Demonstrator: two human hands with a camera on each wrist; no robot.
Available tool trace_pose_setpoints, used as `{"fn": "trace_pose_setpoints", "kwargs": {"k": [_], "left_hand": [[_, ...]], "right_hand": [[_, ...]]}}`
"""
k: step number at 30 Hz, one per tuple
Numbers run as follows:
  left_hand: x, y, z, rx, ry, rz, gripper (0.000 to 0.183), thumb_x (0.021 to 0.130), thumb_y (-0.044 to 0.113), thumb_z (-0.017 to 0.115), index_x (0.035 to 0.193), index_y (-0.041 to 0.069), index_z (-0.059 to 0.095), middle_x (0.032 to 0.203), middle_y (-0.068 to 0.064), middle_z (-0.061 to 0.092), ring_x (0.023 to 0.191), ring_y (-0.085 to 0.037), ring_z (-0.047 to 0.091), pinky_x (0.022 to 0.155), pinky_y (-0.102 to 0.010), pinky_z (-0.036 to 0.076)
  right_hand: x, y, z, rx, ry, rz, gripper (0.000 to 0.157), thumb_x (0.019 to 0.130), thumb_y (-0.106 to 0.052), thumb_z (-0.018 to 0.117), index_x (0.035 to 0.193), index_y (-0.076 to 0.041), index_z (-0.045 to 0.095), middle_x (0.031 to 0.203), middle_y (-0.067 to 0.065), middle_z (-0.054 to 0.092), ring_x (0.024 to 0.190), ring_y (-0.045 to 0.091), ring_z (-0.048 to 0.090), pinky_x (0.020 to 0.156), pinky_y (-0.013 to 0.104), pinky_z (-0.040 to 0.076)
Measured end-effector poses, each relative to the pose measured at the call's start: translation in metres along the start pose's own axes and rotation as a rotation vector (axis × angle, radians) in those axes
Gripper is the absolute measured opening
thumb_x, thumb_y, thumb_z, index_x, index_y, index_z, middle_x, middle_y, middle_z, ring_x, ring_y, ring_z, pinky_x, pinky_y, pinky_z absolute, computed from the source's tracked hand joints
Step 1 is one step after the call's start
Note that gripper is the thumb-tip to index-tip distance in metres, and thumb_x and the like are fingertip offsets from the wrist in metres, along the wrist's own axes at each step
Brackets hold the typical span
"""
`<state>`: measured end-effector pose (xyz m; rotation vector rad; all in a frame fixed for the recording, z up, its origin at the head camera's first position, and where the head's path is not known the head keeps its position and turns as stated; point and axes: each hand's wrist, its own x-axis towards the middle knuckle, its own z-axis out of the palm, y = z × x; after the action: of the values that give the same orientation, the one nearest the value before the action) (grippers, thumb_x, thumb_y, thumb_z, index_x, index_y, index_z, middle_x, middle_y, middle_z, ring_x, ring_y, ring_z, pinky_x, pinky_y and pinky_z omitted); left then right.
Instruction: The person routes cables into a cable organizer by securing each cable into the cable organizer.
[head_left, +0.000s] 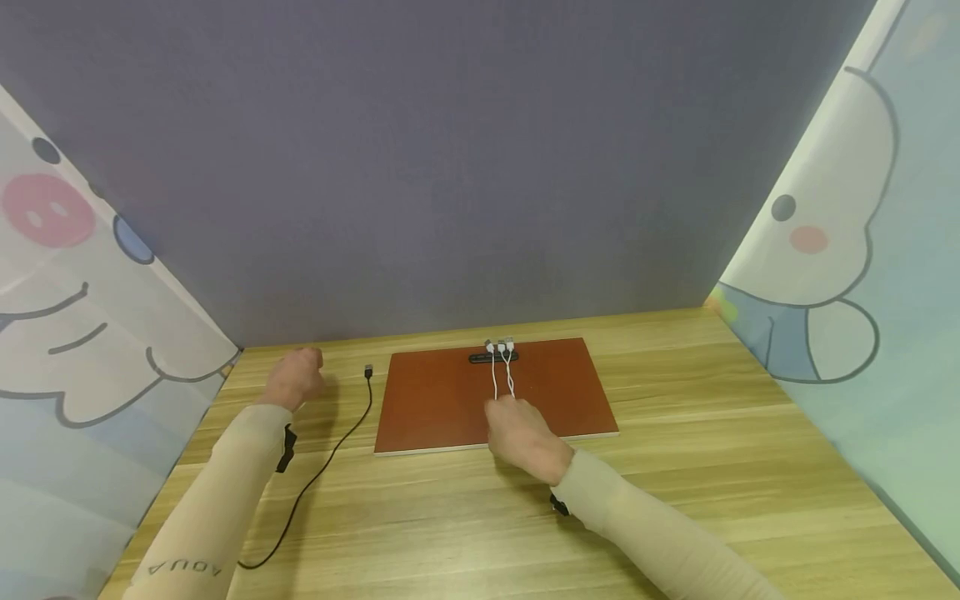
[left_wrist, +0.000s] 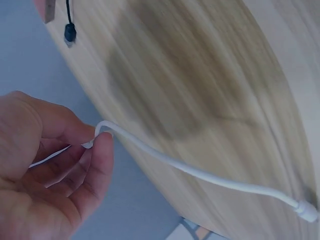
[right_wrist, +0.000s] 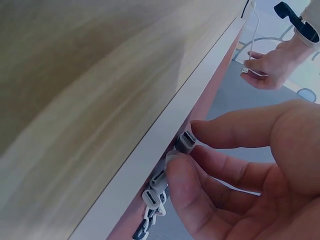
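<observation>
My left hand (head_left: 295, 379), raised over the left of the table, pinches a white cable (left_wrist: 200, 175) between thumb and fingers. The cable hangs down from there to a white plug (left_wrist: 307, 212). My right hand (head_left: 521, 435) is over the front edge of the brown board (head_left: 435, 400). It pinches a small connector (right_wrist: 186, 142) with an oval slot, and two similar connectors (right_wrist: 151, 199) lie beside it. White cables (head_left: 512, 379) run from that hand back to a black cable holder (head_left: 480, 358), where several USB plugs (head_left: 510, 342) stick up.
A black USB cable (head_left: 330, 461) curves along the wooden table (head_left: 420, 525) left of the board, its plug (head_left: 368, 372) pointing to the back. Behind the table rises a grey partition (head_left: 465, 167). Cartoon-printed sheets (head_left: 832, 217) hang at both sides.
</observation>
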<state>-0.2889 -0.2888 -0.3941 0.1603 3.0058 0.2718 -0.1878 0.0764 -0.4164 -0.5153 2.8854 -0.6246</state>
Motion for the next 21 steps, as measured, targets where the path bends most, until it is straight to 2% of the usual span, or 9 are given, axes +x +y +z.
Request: {"fn": "trace_pose_setpoints", "kwargs": {"k": [5, 11, 13, 15, 17, 19, 21], "left_hand": [[0.0, 0.01, -0.003, -0.025, 0.013, 0.039, 0.037, 0.09, -0.004, 0.062, 0.125, -0.016, 0.058, 0.124, -0.037, 0.059, 0.111, -0.053, 0.059, 0.088, -0.059, 0.052], [-0.001, 0.018, -0.006, -0.049, 0.043, 0.079, 0.038, 0.089, -0.008, 0.056, 0.126, -0.016, 0.058, 0.127, -0.038, 0.057, 0.115, -0.053, 0.057, 0.089, -0.06, 0.051], [-0.001, 0.021, -0.008, -0.055, 0.063, 0.099, 0.037, 0.087, -0.01, 0.052, 0.123, -0.016, 0.06, 0.125, -0.038, 0.058, 0.107, -0.048, 0.061, 0.086, -0.058, 0.053], [-0.002, 0.024, -0.01, -0.061, 0.078, 0.119, 0.031, 0.084, -0.012, 0.048, 0.112, -0.014, 0.063, 0.116, -0.035, 0.061, 0.091, -0.041, 0.061, 0.077, -0.052, 0.052], [-0.002, 0.028, -0.013, -0.065, 0.093, 0.144, 0.033, 0.082, -0.012, 0.046, 0.11, -0.013, 0.064, 0.115, -0.035, 0.062, 0.091, -0.041, 0.061, 0.077, -0.052, 0.052], [-0.003, 0.033, -0.016, -0.074, 0.092, 0.157, 0.035, 0.083, -0.012, 0.046, 0.112, -0.013, 0.064, 0.116, -0.034, 0.062, 0.095, -0.044, 0.062, 0.08, -0.054, 0.053], [-0.005, 0.039, -0.018, -0.083, 0.081, 0.161, 0.039, 0.085, -0.01, 0.046, 0.121, -0.015, 0.062, 0.122, -0.036, 0.06, 0.11, -0.051, 0.059, 0.088, -0.059, 0.052]], "right_hand": [[-0.001, 0.001, -0.001, -0.016, 0.03, -0.026, 0.005, 0.093, -0.001, 0.065, 0.088, -0.002, 0.065, 0.071, 0.003, 0.055, 0.049, 0.011, 0.045, 0.04, 0.022, 0.037], [0.0, 0.002, -0.004, -0.033, 0.065, -0.034, 0.006, 0.093, -0.006, 0.067, 0.089, -0.002, 0.065, 0.073, 0.004, 0.058, 0.053, 0.013, 0.049, 0.042, 0.024, 0.041], [0.001, 0.002, -0.005, -0.034, 0.076, -0.031, 0.007, 0.094, -0.007, 0.068, 0.09, -0.003, 0.065, 0.074, 0.004, 0.058, 0.053, 0.013, 0.049, 0.042, 0.025, 0.042], [0.001, 0.002, -0.006, -0.037, 0.087, -0.03, 0.008, 0.095, -0.009, 0.068, 0.093, -0.002, 0.066, 0.072, 0.003, 0.057, 0.051, 0.012, 0.048, 0.042, 0.025, 0.042], [0.002, 0.001, -0.008, -0.04, 0.098, -0.031, 0.011, 0.096, -0.012, 0.068, 0.098, -0.001, 0.067, 0.072, 0.002, 0.057, 0.051, 0.011, 0.047, 0.042, 0.025, 0.042], [0.002, 0.001, -0.009, -0.042, 0.112, -0.037, 0.014, 0.096, -0.013, 0.068, 0.101, 0.0, 0.067, 0.071, 0.002, 0.056, 0.05, 0.011, 0.046, 0.041, 0.025, 0.042], [0.002, 0.001, -0.01, -0.044, 0.126, -0.045, 0.014, 0.096, -0.014, 0.067, 0.101, -0.001, 0.067, 0.069, 0.001, 0.055, 0.05, 0.011, 0.045, 0.041, 0.026, 0.042]]}}
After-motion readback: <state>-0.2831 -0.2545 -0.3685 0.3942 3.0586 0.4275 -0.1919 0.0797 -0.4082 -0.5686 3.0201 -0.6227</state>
